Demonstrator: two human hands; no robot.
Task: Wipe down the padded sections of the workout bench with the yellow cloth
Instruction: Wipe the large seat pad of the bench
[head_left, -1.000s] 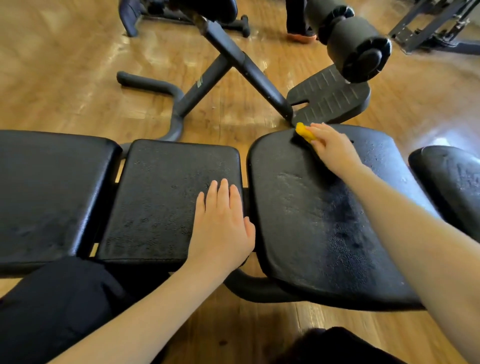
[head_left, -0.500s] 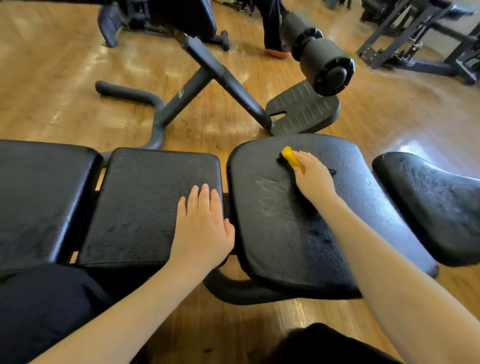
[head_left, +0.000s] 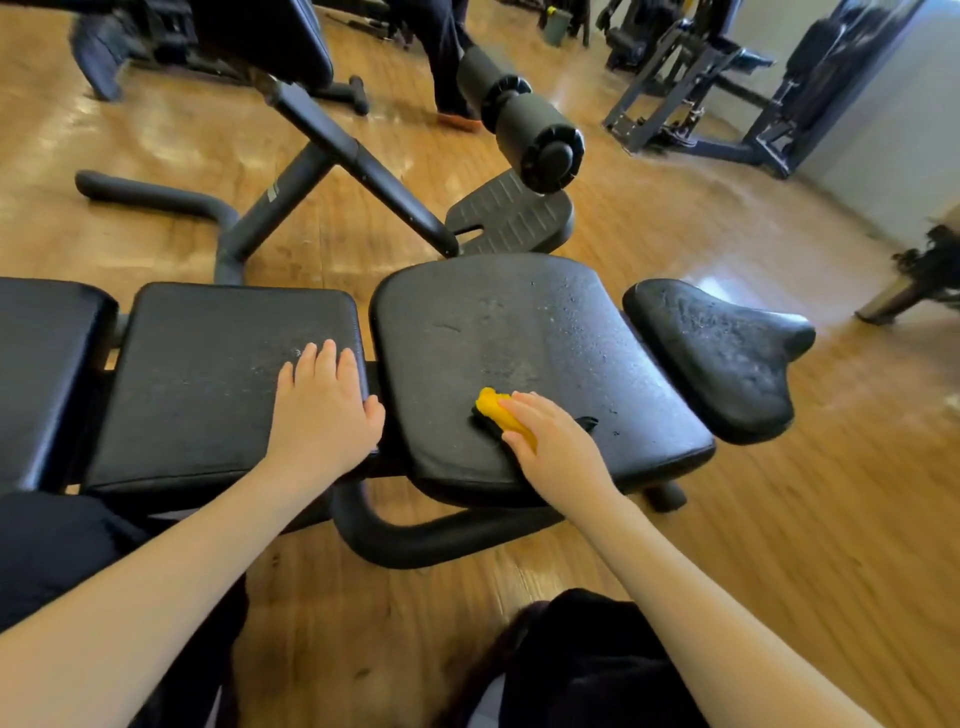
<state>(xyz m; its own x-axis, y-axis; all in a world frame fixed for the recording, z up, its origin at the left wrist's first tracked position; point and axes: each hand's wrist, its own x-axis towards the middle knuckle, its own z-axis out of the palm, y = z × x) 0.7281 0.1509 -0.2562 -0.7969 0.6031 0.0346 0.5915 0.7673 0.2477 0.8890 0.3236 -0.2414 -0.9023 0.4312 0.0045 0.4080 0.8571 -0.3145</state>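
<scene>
My right hand (head_left: 558, 452) grips the yellow cloth (head_left: 498, 410) on the seat pad (head_left: 519, 332); droplets remain at two o'clock. My left hand (head_left: 322, 410) rests flat, other pads unwiped.

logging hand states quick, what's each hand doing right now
Left hand: open, flat on the black padded rectangular section.
Right hand: holding the crumpled yellow cloth against the black rounded padded seat section.
</scene>
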